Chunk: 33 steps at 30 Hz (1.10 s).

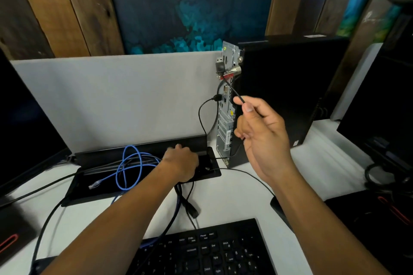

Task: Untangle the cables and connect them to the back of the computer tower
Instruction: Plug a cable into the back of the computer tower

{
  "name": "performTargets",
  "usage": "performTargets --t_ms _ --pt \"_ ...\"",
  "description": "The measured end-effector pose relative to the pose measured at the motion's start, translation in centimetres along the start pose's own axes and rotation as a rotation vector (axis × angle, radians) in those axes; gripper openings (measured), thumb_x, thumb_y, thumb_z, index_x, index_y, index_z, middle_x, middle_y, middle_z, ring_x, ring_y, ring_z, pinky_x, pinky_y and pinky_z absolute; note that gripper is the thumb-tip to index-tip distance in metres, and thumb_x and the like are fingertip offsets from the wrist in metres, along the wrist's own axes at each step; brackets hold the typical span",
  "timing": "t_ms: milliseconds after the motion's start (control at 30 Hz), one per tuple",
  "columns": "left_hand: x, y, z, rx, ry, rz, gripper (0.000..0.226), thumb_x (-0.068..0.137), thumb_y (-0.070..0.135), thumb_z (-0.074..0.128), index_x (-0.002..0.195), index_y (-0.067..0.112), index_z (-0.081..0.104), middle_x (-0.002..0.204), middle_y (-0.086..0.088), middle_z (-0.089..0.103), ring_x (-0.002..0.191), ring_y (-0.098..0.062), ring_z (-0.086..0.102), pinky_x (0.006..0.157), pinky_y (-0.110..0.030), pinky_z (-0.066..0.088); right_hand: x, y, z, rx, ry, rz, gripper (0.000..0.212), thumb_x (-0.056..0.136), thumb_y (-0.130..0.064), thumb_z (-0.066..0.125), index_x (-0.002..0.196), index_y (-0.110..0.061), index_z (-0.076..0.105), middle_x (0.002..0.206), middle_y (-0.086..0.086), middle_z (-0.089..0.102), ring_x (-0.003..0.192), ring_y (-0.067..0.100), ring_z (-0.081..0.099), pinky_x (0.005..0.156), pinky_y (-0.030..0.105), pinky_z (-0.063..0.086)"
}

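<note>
At the back of the computer tower (228, 105), which stands upright on the white bench (234, 194) with its rear panel turned toward me, my right hand (261, 131) pinches a thin black cable (234, 90) between thumb and forefinger, the other fingers loosely curled; the cable runs taut up to a plug already seated high on the panel. A second black cable (202, 114) loops down from a port a little lower. My left hand (182, 163) rests over the open black cable tray (143, 176) set into the bench, its fingers curled down into the dark cables there, though I cannot tell whether that grip is actually clenched on one. The blue network cable (130, 167) lies coiled across the tray, its clear plug (95, 184) free and pointing left, and thicker black leads spill over the tray's front edge toward the keyboard (201, 250). I judge all of these light and limp: they will sag, drag their neighbours along and snag at every crossing. The thin one in my right hand looks slippery and should not be tugged against its seated plug. The sensible place to take hold is the rigid plug body, not the cord, and the blue cable's clip looks fragile, so I would lift it by the boot just behind the plug.
</note>
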<state>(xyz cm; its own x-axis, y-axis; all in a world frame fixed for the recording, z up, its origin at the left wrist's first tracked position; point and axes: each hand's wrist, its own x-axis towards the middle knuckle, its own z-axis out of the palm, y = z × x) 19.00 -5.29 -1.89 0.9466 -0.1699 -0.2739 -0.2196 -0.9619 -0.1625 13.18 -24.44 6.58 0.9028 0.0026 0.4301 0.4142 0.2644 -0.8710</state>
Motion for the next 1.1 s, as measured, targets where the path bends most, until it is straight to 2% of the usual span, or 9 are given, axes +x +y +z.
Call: performTargets --t_ms 100,233,333,467,533,633,733,933,1100 --pt "-0.6 -1.1 -1.1 -0.234 0.334 0.027 0.040 0.093 0.012 0.051 0.120 0.033 0.071 0.115 -0.001 0.072 0.115 -0.029 0.055 0.098 -0.037 0.048 -0.5 0.8 0.5 -0.010 -0.007 0.019 0.024 0.102 -0.026 0.053 0.112 -0.031 0.074 0.062 -0.004 0.035 0.061 0.014 0.030 0.064 0.035 0.031" --pt "-4.2 0.9 -6.4 -1.460 0.600 0.155 0.036 0.100 0.012 0.042 0.109 0.019 0.076 0.086 0.000 0.077 0.085 -0.018 0.069 0.078 -0.034 0.054 -1.1 2.0 1.9 -0.095 -0.024 0.018 0.022 0.107 -0.018 0.051 0.115 -0.027 0.069 0.063 -0.010 0.046 0.059 0.009 0.036 0.058 0.029 0.031" --pt "-6.3 2.6 -10.2 -1.889 0.653 0.358 0.031 0.107 0.027 0.042 0.116 0.017 0.070 0.099 -0.010 0.076 0.096 -0.023 0.070 0.087 -0.038 0.055 -1.0 2.7 3.5 -0.155 -0.035 0.073 0.021 0.107 -0.017 0.051 0.117 -0.027 0.067 0.065 -0.007 0.051 0.058 0.010 0.039 0.054 0.029 0.035" --pt "-5.7 3.0 -11.4 -1.832 0.881 0.261 0.020 0.105 0.016 0.053 0.111 0.013 0.073 0.078 -0.003 0.067 0.069 -0.013 0.063 0.070 -0.028 0.057 0.0 2.7 4.4 -0.211 -0.093 0.117 0.023 0.106 -0.018 0.053 0.121 -0.025 0.067 0.097 -0.002 0.071 0.080 0.011 0.062 0.073 0.030 0.053" --pt "-4.1 2.1 -11.2 -1.779 0.967 0.166 0.022 0.105 0.014 0.053 0.111 0.009 0.073 0.073 -0.002 0.058 0.061 -0.010 0.053 0.060 -0.029 0.051 0.7 2.6 4.1 -0.478 -0.130 0.050 0.018 0.101 -0.023 0.061 0.117 -0.027 0.069 0.100 -0.003 0.070 0.088 0.012 0.066 0.080 0.032 0.056" --pt "-1.9 0.1 -10.8 -1.554 1.001 0.077 0.022 0.105 0.020 0.052 0.104 0.018 0.075 0.062 0.003 0.050 0.056 -0.011 0.045 0.055 -0.028 0.042 1.9 0.8 3.1 -0.828 -0.020 -0.206 0.012 0.095 -0.025 0.069 0.105 -0.023 0.073 0.101 -0.002 0.058 0.088 0.008 0.059 0.076 0.024 0.050" --pt "-0.9 -1.1 -9.9 -1.177 0.924 0.031 0.023 0.101 0.019 0.052 0.100 0.016 0.075 0.062 -0.008 0.062 0.050 -0.013 0.046 0.054 -0.030 0.038 3.8 -2.1 2.0 -0.969 0.100 -0.523 0.017 0.093 -0.026 0.067 0.102 -0.014 0.075 0.104 0.006 0.057 0.096 0.021 0.057 0.081 0.030 0.048" --pt "-0.4 -0.4 -7.6 -0.836 0.833 0.161 0.027 0.105 0.034 0.049 0.119 0.021 0.068 0.074 0.001 0.066 0.065 -0.012 0.058 0.069 -0.030 0.049 8.8 -3.9 -0.2 -1.241 0.126 -0.589 0.047 0.098 -0.039 0.054 0.141 -0.021 0.059 0.143 0.007 0.052 0.139 0.028 0.041 0.111 0.051 0.032" --pt "0.4 -0.3 -7.1 -0.696 1.000 0.064 0.028 0.100 0.035 0.062 0.123 0.023 0.072 0.096 -0.003 0.065 0.084 -0.021 0.064 0.076 -0.035 0.057 9.5 -3.1 -0.8 -1.223 0.118 -0.639 0.044 0.102 -0.037 0.049 0.143 -0.022 0.057 0.144 0.002 0.054 0.142 0.025 0.040 0.112 0.053 0.028"
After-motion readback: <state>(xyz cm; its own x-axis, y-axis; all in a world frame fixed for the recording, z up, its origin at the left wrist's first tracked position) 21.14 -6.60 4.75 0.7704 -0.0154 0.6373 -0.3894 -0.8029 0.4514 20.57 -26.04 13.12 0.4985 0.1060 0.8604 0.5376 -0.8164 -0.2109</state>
